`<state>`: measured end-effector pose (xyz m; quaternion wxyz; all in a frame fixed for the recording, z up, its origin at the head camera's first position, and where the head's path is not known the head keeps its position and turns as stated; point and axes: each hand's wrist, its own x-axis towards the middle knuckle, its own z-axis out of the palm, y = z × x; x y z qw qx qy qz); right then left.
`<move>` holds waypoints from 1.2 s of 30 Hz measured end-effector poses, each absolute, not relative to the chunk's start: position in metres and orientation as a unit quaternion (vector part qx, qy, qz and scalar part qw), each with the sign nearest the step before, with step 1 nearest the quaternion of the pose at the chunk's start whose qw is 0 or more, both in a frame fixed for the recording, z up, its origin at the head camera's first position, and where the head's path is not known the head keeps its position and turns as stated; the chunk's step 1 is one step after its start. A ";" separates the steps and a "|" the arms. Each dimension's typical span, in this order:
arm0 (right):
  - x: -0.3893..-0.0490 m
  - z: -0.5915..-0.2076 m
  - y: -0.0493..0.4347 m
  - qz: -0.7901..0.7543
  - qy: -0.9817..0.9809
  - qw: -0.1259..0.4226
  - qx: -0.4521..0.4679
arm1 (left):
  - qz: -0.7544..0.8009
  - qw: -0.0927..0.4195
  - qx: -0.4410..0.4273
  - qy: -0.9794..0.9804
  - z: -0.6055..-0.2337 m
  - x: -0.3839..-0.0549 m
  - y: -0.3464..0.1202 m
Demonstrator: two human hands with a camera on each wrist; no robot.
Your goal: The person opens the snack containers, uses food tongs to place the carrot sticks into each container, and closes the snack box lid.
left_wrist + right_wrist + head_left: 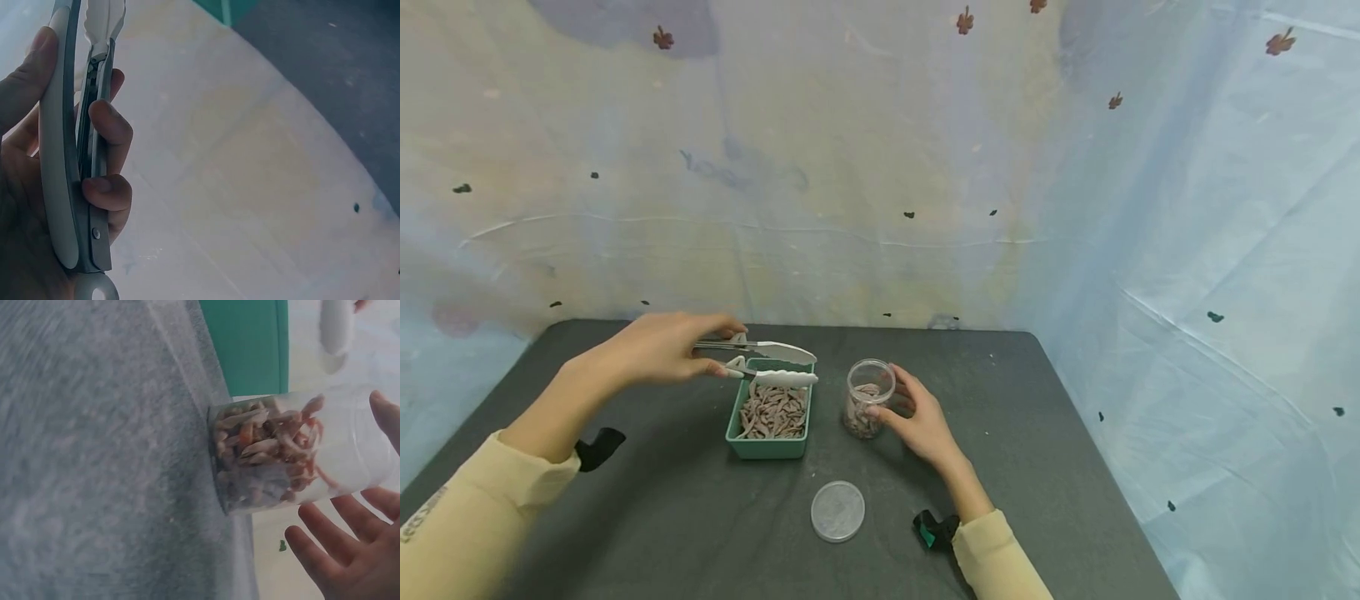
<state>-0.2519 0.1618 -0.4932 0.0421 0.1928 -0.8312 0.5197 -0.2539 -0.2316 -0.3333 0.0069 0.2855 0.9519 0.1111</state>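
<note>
My left hand [666, 346] grips a pair of kitchen tongs [786, 378] with white scalloped tips, fingers wrapped round one arm and thumb along the other in the left wrist view. The tips stand apart over the far part of a green rectangular container [767, 450], with no strip showing between them. Dried brownish strips [775, 412] fill much of that container. To its right, my right hand [925, 425] holds a clear plastic jar [344, 444] near its open mouth, thumb on one side and fingers on the other. Similar strips [269, 450] lie in the jar's lower part.
A round clear lid [838, 512] lies on the dark table [1037, 500], nearer to me than the jar. Behind the table and at its right hangs a pale patterned sheet [850, 167]. Dark straps sit at both wrists.
</note>
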 end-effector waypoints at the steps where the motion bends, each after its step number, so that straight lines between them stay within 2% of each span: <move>1: -0.251 -0.492 0.162 0.516 -0.833 0.045 0.192 | 0.107 0.010 0.285 0.952 -0.334 -0.253 -0.234; 10: -0.248 -0.486 0.161 0.514 -0.835 0.049 0.193 | 0.088 0.052 0.283 0.954 -0.345 -0.246 -0.247; 19: -0.250 -0.488 0.161 0.513 -0.836 0.052 0.186 | 0.109 0.125 0.271 0.948 -0.350 -0.246 -0.249; 26: -0.249 -0.489 0.161 0.513 -0.835 0.053 0.193 | 0.096 0.132 0.285 0.944 -0.356 -0.255 -0.242; 36: -0.249 -0.490 0.159 0.512 -0.833 0.059 0.202 | 0.078 0.174 0.294 0.937 -0.356 -0.275 -0.225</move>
